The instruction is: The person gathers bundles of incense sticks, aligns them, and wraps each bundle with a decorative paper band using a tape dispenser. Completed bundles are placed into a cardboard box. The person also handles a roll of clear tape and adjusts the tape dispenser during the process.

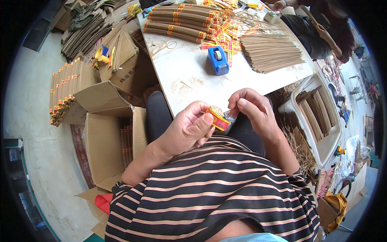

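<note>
My left hand (187,126) is wrapped round a bundle of incense sticks (216,109), seen end-on, with its pale tips facing up. A red and yellow paper band (219,122) goes round the bundle, under my left thumb. Just to the right, my right hand (254,109) pinches a clear, shiny strip (230,114) that looks like tape against the side of the bundle. Its far end is hard to make out. Both hands are above my lap, at the table's near edge. A blue tape dispenser (218,61) stands on the white table (189,86) beyond them.
Banded incense bundles (177,30) are stacked at the table's back left. Loose incense sticks (271,52) and paper bands (229,34) lie to the right. An open carton (107,145) stands at my left, a white bin (318,117) of sticks at my right. Another person's arm (326,36) shows far right.
</note>
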Demonstrator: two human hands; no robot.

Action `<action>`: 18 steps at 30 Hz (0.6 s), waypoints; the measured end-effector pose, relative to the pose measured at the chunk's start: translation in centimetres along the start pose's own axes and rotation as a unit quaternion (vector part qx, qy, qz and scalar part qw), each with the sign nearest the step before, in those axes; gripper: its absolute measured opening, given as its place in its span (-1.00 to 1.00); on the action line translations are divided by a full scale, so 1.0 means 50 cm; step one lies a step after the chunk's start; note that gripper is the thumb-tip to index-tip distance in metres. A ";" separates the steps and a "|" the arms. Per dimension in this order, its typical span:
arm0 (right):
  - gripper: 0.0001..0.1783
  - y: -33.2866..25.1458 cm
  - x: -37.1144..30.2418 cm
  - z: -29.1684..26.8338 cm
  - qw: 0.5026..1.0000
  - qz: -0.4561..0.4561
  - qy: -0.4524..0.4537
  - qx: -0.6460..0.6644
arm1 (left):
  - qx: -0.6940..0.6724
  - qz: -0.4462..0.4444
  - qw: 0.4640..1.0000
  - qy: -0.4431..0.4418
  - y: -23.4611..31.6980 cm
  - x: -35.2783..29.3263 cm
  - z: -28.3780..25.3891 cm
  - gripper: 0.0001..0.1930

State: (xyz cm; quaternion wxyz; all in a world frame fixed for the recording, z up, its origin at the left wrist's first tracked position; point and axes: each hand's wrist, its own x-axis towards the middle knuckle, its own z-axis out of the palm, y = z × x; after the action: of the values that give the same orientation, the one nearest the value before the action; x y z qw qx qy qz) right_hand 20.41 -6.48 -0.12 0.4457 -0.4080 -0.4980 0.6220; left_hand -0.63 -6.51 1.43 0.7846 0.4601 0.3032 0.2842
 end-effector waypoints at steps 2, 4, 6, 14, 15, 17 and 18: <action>-0.70 -0.032 -0.022 0.026 0.999 0.022 -0.028 0.004 | 0.016 0.011 1.000 0.016 -0.003 0.001 0.002 -0.64; -0.67 -0.015 -0.020 0.045 0.996 0.004 -0.038 -0.076 | 0.027 0.020 0.999 0.036 -0.006 0.004 0.005 -0.66; -0.70 -0.008 -0.015 0.058 0.994 -0.003 -0.026 -0.110 | 0.044 0.035 0.998 0.037 -0.008 0.004 0.008 -0.66; -0.77 0.001 -0.002 0.059 0.995 -0.053 -0.062 -0.051 | 0.049 0.044 0.998 0.018 -0.004 0.001 0.001 -0.68; -0.77 0.005 -0.001 0.057 0.994 -0.060 -0.067 -0.060 | 0.045 0.041 0.998 0.010 -0.003 0.000 -0.001 -0.68; -0.77 0.010 0.001 0.052 0.992 -0.067 -0.075 -0.074 | 0.040 0.037 0.999 0.006 -0.003 0.000 -0.002 -0.66; -0.78 0.011 0.001 0.049 0.992 -0.066 -0.078 -0.079 | 0.038 0.036 0.999 0.008 -0.004 0.001 -0.002 -0.65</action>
State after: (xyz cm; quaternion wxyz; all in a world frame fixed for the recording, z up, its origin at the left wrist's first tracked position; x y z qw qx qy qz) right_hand 17.96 -7.11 -0.24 0.4123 -0.3578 -0.6046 0.5800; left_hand -0.62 -6.50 1.21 0.7533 0.4978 0.3038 0.3041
